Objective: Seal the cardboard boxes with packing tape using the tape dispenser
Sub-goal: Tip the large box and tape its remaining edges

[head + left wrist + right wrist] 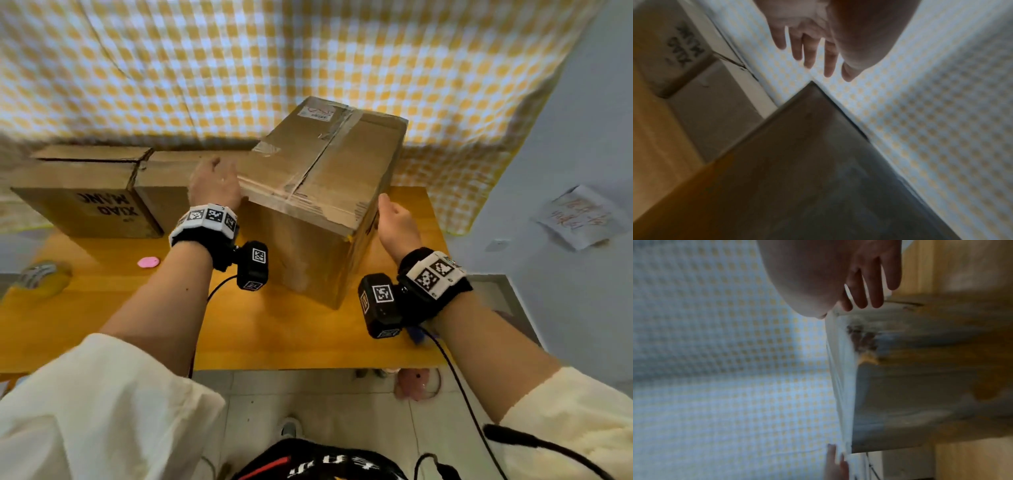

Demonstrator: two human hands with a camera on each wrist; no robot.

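Note:
A tall cardboard box (325, 185) stands tilted on the orange table (239, 325), with old tape strips and a label on its closed top flaps. My left hand (214, 185) is at the box's upper left edge. In the left wrist view its fingers (818, 61) are straight and spread above the box's corner (807, 162) and hold nothing. My right hand (394, 219) is beside the box's right face, with straight fingers (865, 293) near the top edge of the box (910, 394). A blurred yellow tape dispenser (42, 277) lies at the table's far left, away from both hands.
Two lower cardboard boxes (78, 195) (164, 192) stand at the back left, one printed with black letters (680, 45). A small pink object (148, 262) lies on the table. A yellow checked cloth (239, 68) hangs behind. Cables trail from both wrists.

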